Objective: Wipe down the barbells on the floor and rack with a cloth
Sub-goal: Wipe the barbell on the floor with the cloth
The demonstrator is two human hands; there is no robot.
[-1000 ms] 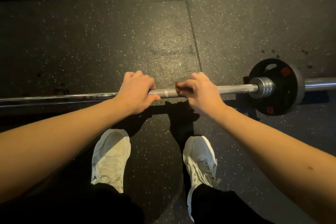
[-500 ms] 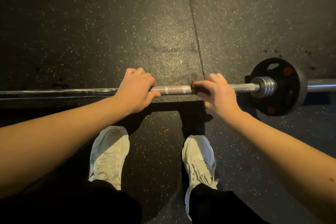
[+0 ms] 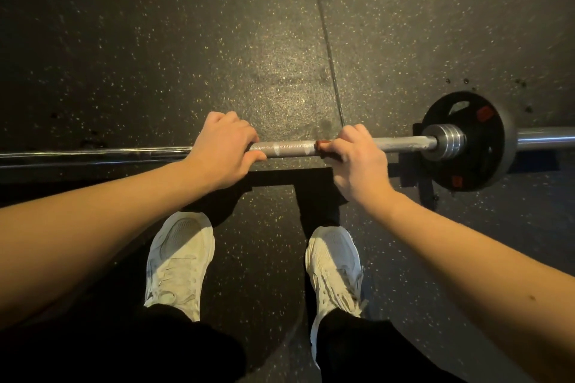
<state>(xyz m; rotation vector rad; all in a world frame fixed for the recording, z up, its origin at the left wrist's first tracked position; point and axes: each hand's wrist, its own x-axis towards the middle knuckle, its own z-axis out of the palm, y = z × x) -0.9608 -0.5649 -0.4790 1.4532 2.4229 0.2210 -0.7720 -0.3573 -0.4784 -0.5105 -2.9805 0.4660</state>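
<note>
head | barbell (image 3: 289,146) lay across mid-frame on the floor (image 3: 155,56), plate (image 3: 476,171) at right | left hand (image 3: 224,149): my fingers (image 3: 244,134) curled round the bar, centre | right hand (image 3: 357,162): fingers wrapped a reddish cloth (image 3: 322,146) against the bar, just right of centre

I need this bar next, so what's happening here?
A person stands over a barbell lying on the floor. Their left hand grips the bare shaft, while the right hand wraps a reddish-brown cloth, mostly hidden, around the shaft closer to the weight plate. Wiping looks under way.
</note>
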